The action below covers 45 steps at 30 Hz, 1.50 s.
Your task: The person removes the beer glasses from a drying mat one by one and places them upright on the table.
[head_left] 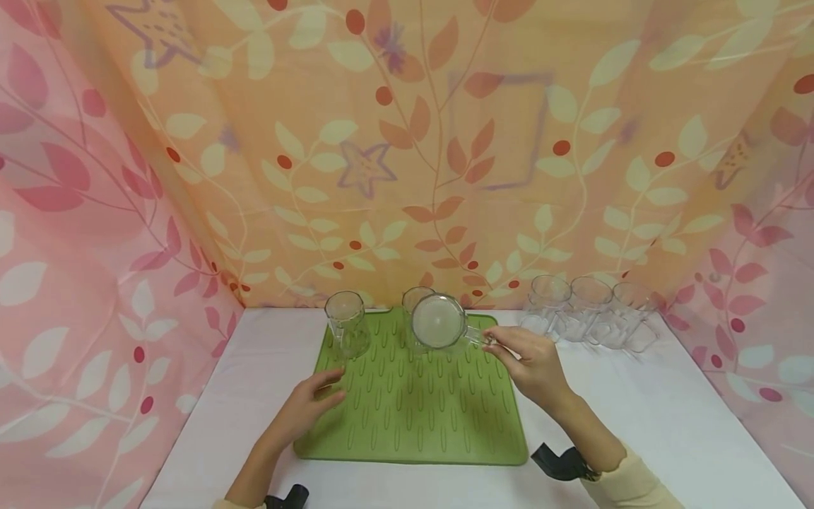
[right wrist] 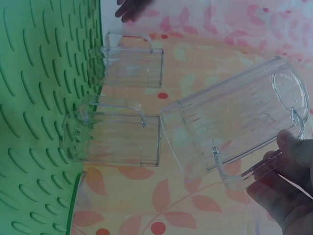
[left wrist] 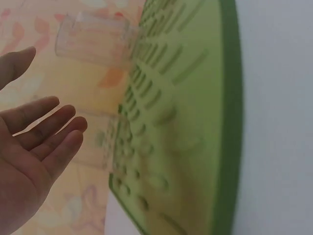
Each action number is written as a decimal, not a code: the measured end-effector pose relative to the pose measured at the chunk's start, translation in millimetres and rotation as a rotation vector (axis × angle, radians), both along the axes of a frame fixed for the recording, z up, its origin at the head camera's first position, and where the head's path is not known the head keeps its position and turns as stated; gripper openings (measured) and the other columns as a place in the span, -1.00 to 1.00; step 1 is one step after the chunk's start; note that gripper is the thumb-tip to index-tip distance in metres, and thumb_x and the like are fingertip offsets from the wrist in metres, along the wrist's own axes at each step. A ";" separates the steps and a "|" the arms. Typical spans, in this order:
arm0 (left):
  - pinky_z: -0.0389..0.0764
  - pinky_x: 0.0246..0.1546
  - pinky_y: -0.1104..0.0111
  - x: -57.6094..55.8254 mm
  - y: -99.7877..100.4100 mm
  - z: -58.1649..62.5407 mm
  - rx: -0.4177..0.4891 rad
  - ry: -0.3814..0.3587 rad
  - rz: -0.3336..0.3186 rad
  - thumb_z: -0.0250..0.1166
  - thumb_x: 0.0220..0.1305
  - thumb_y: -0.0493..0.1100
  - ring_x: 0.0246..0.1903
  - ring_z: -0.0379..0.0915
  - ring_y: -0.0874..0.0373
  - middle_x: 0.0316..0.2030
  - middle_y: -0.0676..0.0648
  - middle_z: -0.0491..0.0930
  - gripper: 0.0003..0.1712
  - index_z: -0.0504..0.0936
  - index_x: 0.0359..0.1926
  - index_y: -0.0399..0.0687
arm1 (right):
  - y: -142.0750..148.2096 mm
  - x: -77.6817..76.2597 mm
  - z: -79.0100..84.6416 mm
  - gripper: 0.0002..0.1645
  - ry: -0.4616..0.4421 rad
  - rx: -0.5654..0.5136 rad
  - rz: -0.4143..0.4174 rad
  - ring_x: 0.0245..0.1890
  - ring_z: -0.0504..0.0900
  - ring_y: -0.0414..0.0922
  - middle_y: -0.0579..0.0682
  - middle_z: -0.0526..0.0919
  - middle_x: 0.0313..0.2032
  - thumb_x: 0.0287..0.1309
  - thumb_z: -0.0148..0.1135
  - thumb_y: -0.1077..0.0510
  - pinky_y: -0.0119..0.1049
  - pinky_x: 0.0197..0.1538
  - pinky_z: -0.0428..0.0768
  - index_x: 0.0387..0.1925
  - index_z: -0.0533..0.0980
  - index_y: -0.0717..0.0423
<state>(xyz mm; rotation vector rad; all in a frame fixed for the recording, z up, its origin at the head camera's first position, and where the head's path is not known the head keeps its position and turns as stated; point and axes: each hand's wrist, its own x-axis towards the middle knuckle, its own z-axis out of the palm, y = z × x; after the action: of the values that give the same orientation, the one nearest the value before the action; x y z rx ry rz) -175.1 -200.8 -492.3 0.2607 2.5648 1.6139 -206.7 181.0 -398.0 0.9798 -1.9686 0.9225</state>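
Note:
My right hand [head_left: 531,364] pinches the handle of a clear glass mug [right wrist: 234,117] between thumb and fingers. This mug is tilted above the green ridged mat [head_left: 413,417], its round base facing up toward the head camera and its mouth angled down. In the head view it overlaps a second glass mug [right wrist: 120,137] standing on the mat's back part. Another glass mug [head_left: 347,329] stands at the back left of the mat. My left hand [head_left: 308,406] hovers by the mat's left side, fingers apart and holding nothing, nearest to that left mug.
A row of clear glass mugs [head_left: 588,311] stands on the white tabletop [head_left: 591,382] at the back right, close together. Behind rises a yellow-orange leaf-patterned curtain [head_left: 407,233], with pink patterned cloth [head_left: 57,283] at both sides.

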 end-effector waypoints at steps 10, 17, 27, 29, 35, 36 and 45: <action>0.39 0.13 0.14 -5.6 28.8 29.4 0.114 -0.051 -0.112 0.17 0.25 -0.04 0.18 0.27 -0.11 0.17 -0.19 0.38 -0.42 0.33 0.23 -0.18 | -3.3 1.2 2.2 -0.69 0.138 0.052 0.013 -0.37 0.65 -0.14 -0.03 0.68 -0.35 0.21 0.12 0.04 -0.46 -0.27 0.59 -0.29 0.63 0.19; 0.38 0.15 0.14 -13.6 45.1 33.5 0.177 -0.085 -0.085 0.16 0.22 0.11 0.13 0.36 0.06 0.12 -0.04 0.45 -0.45 0.41 0.18 -0.01 | -6.3 -0.2 0.1 -0.68 0.212 0.057 0.084 -0.35 0.64 -0.10 0.03 0.67 -0.35 0.23 0.10 0.09 -0.47 -0.22 0.60 -0.29 0.62 0.28; 0.43 0.11 0.23 -23.2 61.7 49.3 0.214 -0.068 -0.139 0.06 0.29 0.10 0.09 0.39 0.03 0.10 -0.12 0.45 -0.45 0.40 0.17 -0.13 | -11.4 1.6 -1.7 -0.75 0.321 0.051 0.126 -0.35 0.64 -0.01 0.10 0.67 -0.34 0.17 0.16 0.18 -0.36 -0.15 0.61 -0.31 0.63 0.32; 0.45 0.09 0.25 -25.8 64.8 52.2 0.227 -0.064 -0.139 0.06 0.30 0.10 0.07 0.41 0.02 0.09 -0.15 0.46 -0.44 0.40 0.17 -0.16 | -12.4 2.1 -1.8 -0.76 0.338 0.051 0.130 -0.34 0.64 0.01 0.12 0.67 -0.34 0.17 0.16 0.19 -0.34 -0.15 0.61 -0.32 0.63 0.33; 0.47 0.07 0.25 -31.4 72.6 61.3 0.267 -0.069 -0.144 0.04 0.31 0.10 0.03 0.44 0.01 0.06 -0.19 0.47 -0.41 0.38 0.17 -0.24 | -15.8 4.0 -1.5 -0.76 0.392 0.050 0.145 -0.35 0.64 0.05 0.16 0.67 -0.36 0.17 0.16 0.22 -0.30 -0.14 0.62 -0.38 0.63 0.36; 0.47 0.07 0.25 -31.9 73.7 63.2 0.269 -0.070 -0.145 0.03 0.31 0.10 0.03 0.44 0.01 0.06 -0.19 0.47 -0.40 0.37 0.18 -0.25 | -16.3 4.3 -1.7 -0.76 0.400 0.051 0.148 -0.35 0.64 0.05 0.16 0.67 -0.37 0.17 0.15 0.22 -0.29 -0.15 0.62 -0.39 0.63 0.37; 0.53 0.00 0.20 -42.3 77.3 80.3 0.367 -0.180 -0.153 0.05 0.28 0.15 -0.01 0.45 -0.03 0.04 -0.23 0.48 -0.35 0.36 0.18 -0.26 | -20.1 8.5 -1.1 -0.76 0.447 0.065 0.159 -0.37 0.64 0.10 0.19 0.67 -0.38 0.19 0.12 0.27 -0.24 -0.18 0.63 -0.40 0.62 0.39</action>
<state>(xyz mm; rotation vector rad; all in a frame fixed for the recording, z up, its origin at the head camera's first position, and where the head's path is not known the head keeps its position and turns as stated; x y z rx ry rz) -217.4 -123.6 -411.9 0.3139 2.0551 1.9391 -198.2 160.9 -399.1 1.2713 -1.5679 0.6544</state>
